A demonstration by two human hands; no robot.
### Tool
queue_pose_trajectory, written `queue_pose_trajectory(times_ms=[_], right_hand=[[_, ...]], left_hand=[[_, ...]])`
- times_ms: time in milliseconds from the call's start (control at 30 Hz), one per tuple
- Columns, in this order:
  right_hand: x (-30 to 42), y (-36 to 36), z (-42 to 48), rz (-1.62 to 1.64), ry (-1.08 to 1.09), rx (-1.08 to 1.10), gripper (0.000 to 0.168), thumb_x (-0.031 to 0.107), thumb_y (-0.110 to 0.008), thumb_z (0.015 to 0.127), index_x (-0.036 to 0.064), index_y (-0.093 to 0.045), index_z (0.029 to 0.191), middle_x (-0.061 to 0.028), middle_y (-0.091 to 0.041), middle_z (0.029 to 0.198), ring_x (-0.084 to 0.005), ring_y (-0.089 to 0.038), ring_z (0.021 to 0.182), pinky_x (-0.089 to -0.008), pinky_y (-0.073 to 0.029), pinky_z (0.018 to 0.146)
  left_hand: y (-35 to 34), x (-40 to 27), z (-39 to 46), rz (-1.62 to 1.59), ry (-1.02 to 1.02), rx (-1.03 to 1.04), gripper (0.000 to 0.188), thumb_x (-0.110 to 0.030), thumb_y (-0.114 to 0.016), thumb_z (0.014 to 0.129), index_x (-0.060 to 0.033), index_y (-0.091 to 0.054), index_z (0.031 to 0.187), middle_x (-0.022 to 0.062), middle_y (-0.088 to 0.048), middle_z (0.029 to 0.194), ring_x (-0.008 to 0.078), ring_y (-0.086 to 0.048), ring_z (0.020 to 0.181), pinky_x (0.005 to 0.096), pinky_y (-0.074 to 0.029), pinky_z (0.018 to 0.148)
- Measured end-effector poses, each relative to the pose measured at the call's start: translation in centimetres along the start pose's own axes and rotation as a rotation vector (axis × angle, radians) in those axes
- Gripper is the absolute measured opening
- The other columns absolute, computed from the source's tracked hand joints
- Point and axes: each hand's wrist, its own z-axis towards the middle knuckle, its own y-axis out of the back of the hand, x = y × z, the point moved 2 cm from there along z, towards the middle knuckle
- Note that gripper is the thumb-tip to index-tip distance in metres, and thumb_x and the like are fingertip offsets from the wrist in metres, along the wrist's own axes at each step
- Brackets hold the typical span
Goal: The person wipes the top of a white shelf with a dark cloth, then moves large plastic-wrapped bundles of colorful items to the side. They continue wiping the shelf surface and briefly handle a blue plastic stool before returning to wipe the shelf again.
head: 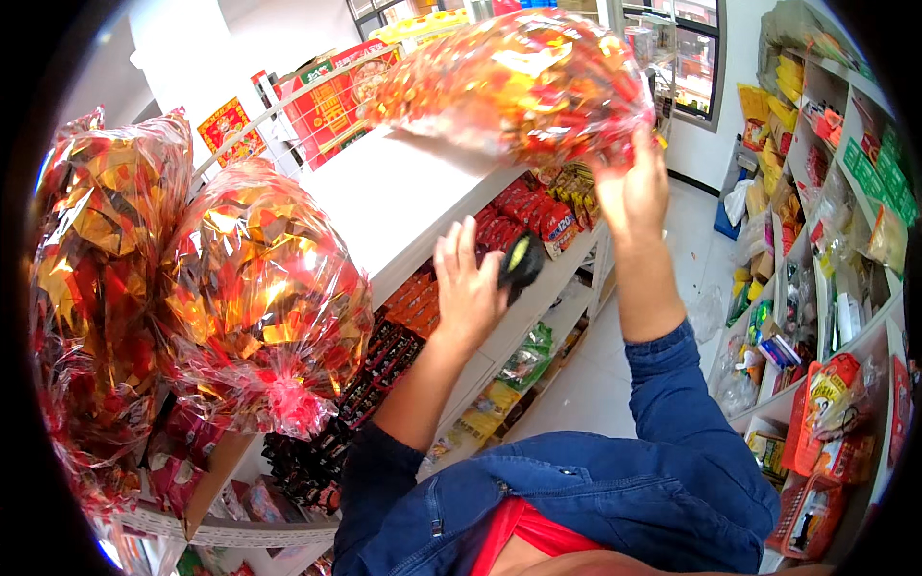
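My right hand [637, 183] is closed round the gathered neck of a large clear plastic bag [504, 86], full of red and gold foil pieces, raised over the far end of a white shelf top [403, 180]. My left hand [468, 284] is in front of the shelf edge, with a black object [522, 263] bearing a yellow-green patch between thumb and palm. It looks like a roll of tape, but I cannot tell surely. Two similar foil-filled bags stand at the left; the nearer one [259, 288] has a bunched pinkish-red neck, the other [101, 288] is beside it.
Below the shelf top lie red snack packets [522, 209] and orange packets [418, 306]. Red printed boxes [324, 101] stand behind a white wire rail. Crowded shelves with red plastic baskets [803, 417] line the right side. A clear plastic bag [706, 313] lies on the aisle floor.
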Motion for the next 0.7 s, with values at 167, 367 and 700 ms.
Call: queue_pose_trajectory(times_ms=[167,367,700], right_hand=[[-2.7,-0.2,-6.0,-0.203,-0.211,0.107,0.030,0.020,-0.053,0.094,0.007,-0.046,0.120,-0.0055,-0.056,0.114,-0.0182,-0.054,0.108,-0.0435,-0.048,0.089],[-1.3,5.0,-9.1,-0.536,-0.088,0.218,0.058,0.028,-0.063,0.089,0.000,-0.034,0.131,-0.0107,-0.048,0.121,-0.0175,-0.048,0.112,-0.0322,-0.041,0.095],[-2.7,14.2,-17.1,-1.027,-0.740,0.375,0.035,0.025,-0.058,0.092,-0.001,-0.056,0.114,-0.0031,-0.060,0.090,-0.0108,-0.054,0.084,-0.0282,-0.046,0.075]], left_hand=[[-0.3,-2.0,-2.8,-0.373,0.306,0.230,0.037,-0.013,-0.071,0.072,-0.0028,-0.057,0.105,0.0211,-0.052,0.114,0.0378,-0.058,0.094,0.0413,-0.049,0.075],[-1.7,-2.4,-4.5,-0.655,0.713,0.349,0.039,-0.016,-0.064,0.084,-0.0005,-0.047,0.115,0.0193,-0.062,0.090,0.0268,-0.063,0.086,0.0343,-0.049,0.076],[-4.9,-2.3,-5.9,-1.995,1.138,0.392,0.051,0.003,-0.051,0.072,0.0058,-0.042,0.122,0.0171,-0.056,0.111,0.0281,-0.059,0.100,0.0402,-0.050,0.090]])
